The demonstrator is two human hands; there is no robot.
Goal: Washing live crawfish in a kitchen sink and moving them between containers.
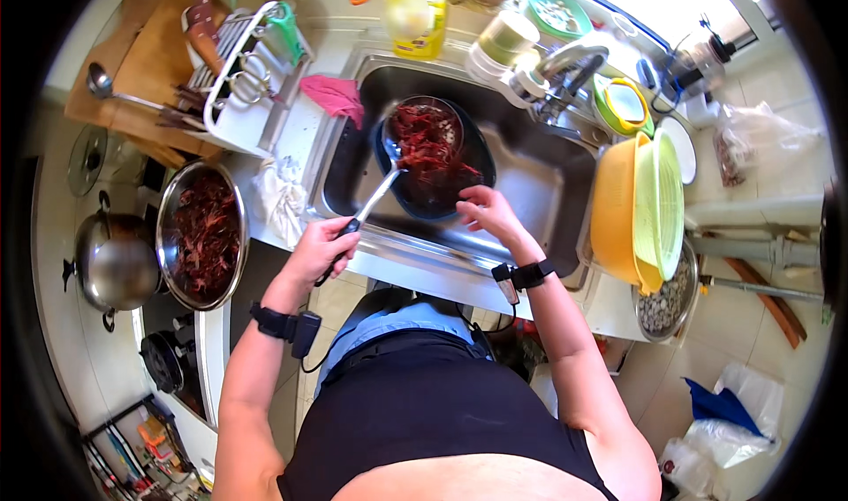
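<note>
My left hand (324,246) grips the black handle of a metal ladle or skimmer (381,190). Its shaft runs up to the rim of a round metal strainer (452,127); whether they are one piece I cannot tell. Red crayfish (421,130) fill the strainer. Beneath lies a dark basin (487,153) of dark liquid, with more crayfish at its right side, inside the steel sink (530,170). Fingers slightly curled and apart, my right hand (490,213) hovers by the basin's near right edge, holding nothing.
Left of the sink, a steel bowl (245,243) holds more crayfish beside a lidded pot (119,262). A knife rack (245,120) and a pink cloth (334,97) sit behind. Yellow and green basins (613,216) stand right, near the faucet (570,61).
</note>
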